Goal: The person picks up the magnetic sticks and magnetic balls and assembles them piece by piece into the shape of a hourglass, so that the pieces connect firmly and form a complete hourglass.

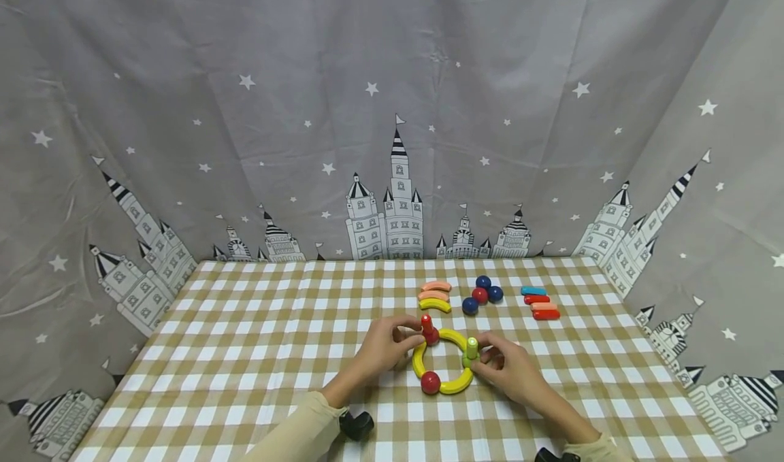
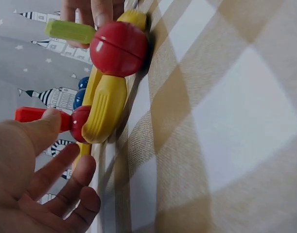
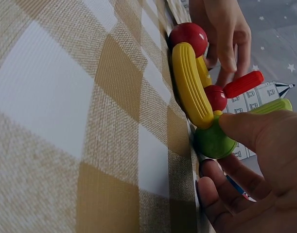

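Three yellow curved sticks [image 1: 456,384] and three balls form a ring on the tablecloth. A red stick [image 1: 426,323] stands upright on the far red ball [image 1: 431,337], and a green stick [image 1: 471,348] on the green ball [image 1: 468,362]. At the ring's far left, my left hand [image 1: 382,343] has thumb and index finger at the red stick and its ball; its other fingers are loosely bent in the left wrist view. My right hand [image 1: 511,370] grips the green ball, thumb pressed on it [image 3: 214,138] and fingers behind. The near red ball [image 1: 431,382] is untouched.
Behind the ring lie curved pieces, two orange and one yellow [image 1: 435,305]. Beside them sit several blue balls [image 1: 470,305] around a red ball [image 1: 480,295]. Short blue, red and orange sticks [image 1: 545,306] lie farther right. A grey curtain [image 1: 367,176] hangs behind the checked tablecloth [image 1: 257,353].
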A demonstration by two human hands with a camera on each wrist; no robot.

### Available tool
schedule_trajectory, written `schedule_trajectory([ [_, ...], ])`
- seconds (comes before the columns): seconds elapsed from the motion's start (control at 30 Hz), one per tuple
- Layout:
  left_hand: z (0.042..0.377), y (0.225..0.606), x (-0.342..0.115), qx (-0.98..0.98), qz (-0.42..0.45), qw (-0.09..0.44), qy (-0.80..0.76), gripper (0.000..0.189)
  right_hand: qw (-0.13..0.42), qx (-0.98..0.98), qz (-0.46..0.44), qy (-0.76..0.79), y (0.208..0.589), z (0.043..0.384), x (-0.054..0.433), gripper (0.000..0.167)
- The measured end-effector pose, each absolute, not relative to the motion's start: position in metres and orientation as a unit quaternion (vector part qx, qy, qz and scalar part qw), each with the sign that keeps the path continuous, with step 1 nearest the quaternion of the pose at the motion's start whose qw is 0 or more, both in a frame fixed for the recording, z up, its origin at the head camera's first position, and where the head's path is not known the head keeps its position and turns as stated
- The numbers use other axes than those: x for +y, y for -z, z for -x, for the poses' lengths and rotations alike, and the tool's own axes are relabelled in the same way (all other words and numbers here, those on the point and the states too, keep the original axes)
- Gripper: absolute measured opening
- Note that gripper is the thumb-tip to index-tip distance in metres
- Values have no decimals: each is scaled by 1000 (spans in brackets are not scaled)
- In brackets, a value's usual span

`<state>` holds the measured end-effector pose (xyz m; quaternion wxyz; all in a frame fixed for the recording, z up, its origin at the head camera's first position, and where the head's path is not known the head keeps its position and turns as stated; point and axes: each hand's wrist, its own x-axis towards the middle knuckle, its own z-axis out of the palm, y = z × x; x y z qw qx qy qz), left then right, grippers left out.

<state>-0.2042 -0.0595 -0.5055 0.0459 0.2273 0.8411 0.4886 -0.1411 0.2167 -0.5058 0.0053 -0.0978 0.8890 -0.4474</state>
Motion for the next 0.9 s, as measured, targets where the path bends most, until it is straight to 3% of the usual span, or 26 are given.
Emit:
schedule_trajectory([
  [0.43,219,507,-50,842,-237,51,-482,20,2,892,100,440,505,140,214,25],
  [0.9,226,507,-48,847,-286,58,-445,20,12,899,90,427,508,144,218,29],
])
